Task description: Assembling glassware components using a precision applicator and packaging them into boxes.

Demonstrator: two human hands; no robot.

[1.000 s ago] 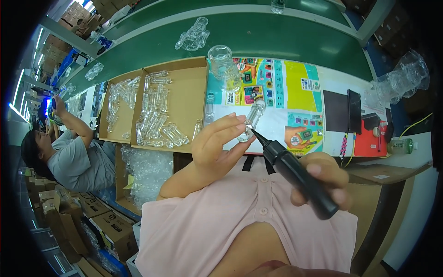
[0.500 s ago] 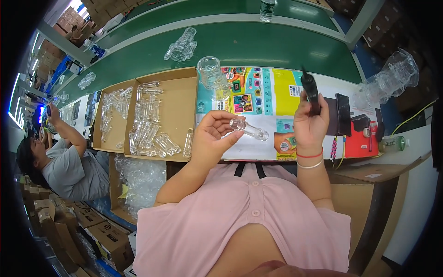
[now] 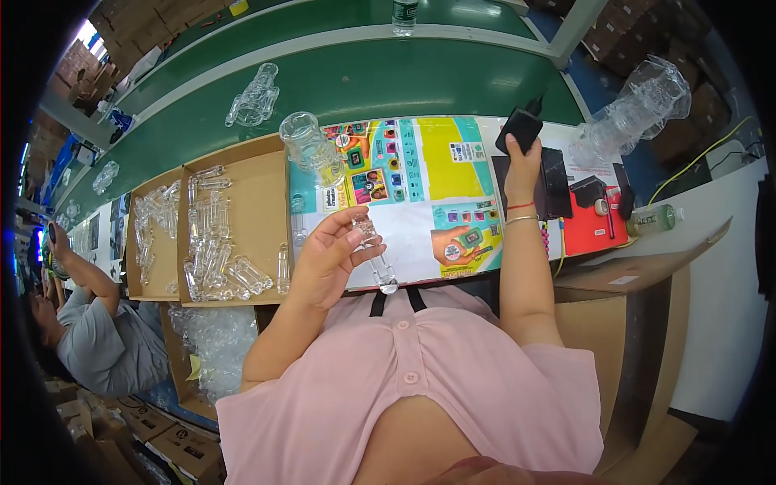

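Between the thumb and fingers of my left hand (image 3: 330, 257) is a clear glass tube (image 3: 381, 267), its rounded end tilted down toward the table's near edge. My right hand (image 3: 521, 162) grips a black handheld tool (image 3: 520, 128) with a flat rectangular face and a narrow dark tip, raised over the right part of the printed sheet (image 3: 444, 166). To my left stands a shallow two-part cardboard tray (image 3: 257, 190); several similar clear tubes (image 3: 214, 222) lie in both compartments. Just beyond my left hand, a larger clear ribbed vessel (image 3: 305, 139) leans on the sheet.
Another clear vessel (image 3: 255, 97) lies on the green table (image 3: 436, 81). At right are clear stacked vessels (image 3: 638, 101), a black flat object (image 3: 555, 184), a red sheet (image 3: 580, 230) and a greenish bottle (image 3: 656, 218). Open cardboard (image 3: 638, 275) juts below. A person (image 3: 109, 343) works at left.
The tube in my left hand has swung from pointing right to pointing down toward me. My right hand has turned the black tool, and its flat face now shows. The whole view has shifted.
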